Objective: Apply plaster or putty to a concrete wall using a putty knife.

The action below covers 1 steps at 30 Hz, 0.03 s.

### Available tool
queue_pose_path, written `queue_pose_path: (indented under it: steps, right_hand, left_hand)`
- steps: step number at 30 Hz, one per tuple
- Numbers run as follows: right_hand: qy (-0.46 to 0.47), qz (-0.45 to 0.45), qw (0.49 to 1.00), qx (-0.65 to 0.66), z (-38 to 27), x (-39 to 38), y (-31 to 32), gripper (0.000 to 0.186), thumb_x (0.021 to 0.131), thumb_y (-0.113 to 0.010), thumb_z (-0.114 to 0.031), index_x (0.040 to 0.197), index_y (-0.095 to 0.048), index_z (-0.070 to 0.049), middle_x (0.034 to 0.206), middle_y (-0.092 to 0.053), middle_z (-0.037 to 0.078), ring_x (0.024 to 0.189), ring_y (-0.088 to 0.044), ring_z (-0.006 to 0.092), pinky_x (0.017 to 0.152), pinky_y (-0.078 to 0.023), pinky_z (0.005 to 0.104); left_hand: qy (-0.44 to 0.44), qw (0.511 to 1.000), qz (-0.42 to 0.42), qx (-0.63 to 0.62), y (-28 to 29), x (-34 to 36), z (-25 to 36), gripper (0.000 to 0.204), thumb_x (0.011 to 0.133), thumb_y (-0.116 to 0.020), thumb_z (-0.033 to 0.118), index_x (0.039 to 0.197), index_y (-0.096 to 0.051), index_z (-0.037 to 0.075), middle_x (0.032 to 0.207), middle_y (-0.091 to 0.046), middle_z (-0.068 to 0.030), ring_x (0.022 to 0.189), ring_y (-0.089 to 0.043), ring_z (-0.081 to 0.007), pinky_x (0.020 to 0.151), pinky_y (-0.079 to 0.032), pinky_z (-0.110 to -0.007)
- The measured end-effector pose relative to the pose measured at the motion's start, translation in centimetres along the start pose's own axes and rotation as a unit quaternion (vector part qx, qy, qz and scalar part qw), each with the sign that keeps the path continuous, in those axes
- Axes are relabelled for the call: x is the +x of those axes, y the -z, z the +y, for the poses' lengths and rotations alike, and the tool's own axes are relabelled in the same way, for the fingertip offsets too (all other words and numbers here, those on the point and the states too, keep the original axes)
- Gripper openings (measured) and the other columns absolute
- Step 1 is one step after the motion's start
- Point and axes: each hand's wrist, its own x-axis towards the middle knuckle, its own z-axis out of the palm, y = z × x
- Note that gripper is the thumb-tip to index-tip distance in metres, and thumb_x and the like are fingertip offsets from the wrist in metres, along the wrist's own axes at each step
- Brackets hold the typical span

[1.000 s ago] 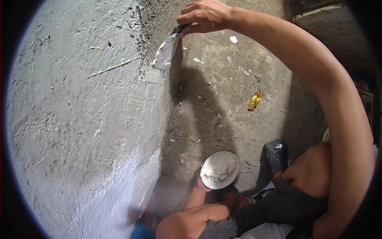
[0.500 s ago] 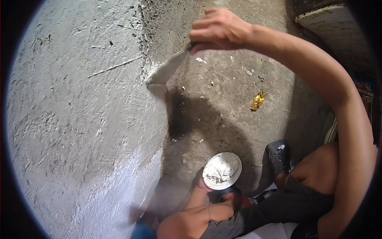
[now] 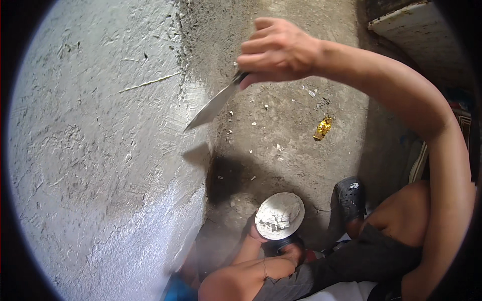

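In my right hand (image 3: pixel 281 52), closed round its dark handle, is a putty knife (image 3: pixel 212 108). Its wide metal blade slants down and left to the rough grey-white wall (image 3: pixel 100 130); whether the edge touches the surface I cannot tell. The blade's shadow falls on the wall just below it. Low in the view, my left hand (image 3: pixel 255 233) grips a round whitish dish (image 3: pixel 261 216) from its left side and underneath, most of its fingers hidden. White putty (image 3: pixel 281 209) lies in the dish, with darker streaks toward its lower part.
Concrete floor (image 3: pixel 281 110) runs alongside the wall, dotted with white crumbs. A crumpled gold wrapper (image 3: pixel 323 128) lies there. Near my bent legs is a dark clog (image 3: pixel 350 198) on one foot. A pale, worn-edged object (image 3: pixel 416 25) stands at the upper right.
My right hand and the putty knife have come down along the wall, and the blade now appears narrower, turned more edge-on. My left hand and the dish have stayed nearly in place.
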Motion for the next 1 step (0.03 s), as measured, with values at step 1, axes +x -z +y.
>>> queue_pose_path:
  steps: [1]
  right_hand:
    - [-0.016,-0.001,0.999,0.03,-0.71,0.41,-0.29,0.041,0.098,-0.054,-0.059,0.092,-0.057,-0.018,0.075,-0.059,-0.003,0.068,-0.062,0.0119,0.072,-0.05,0.0338]
  left_hand:
    - [0.005,1.0,-0.007,-0.008,-0.54,0.1,-0.04,0.077,0.102,-0.044,0.062,0.157,-0.038,0.008,0.157,-0.045,-0.0155,0.142,-0.045,-0.0361,0.12,-0.035,-0.053]
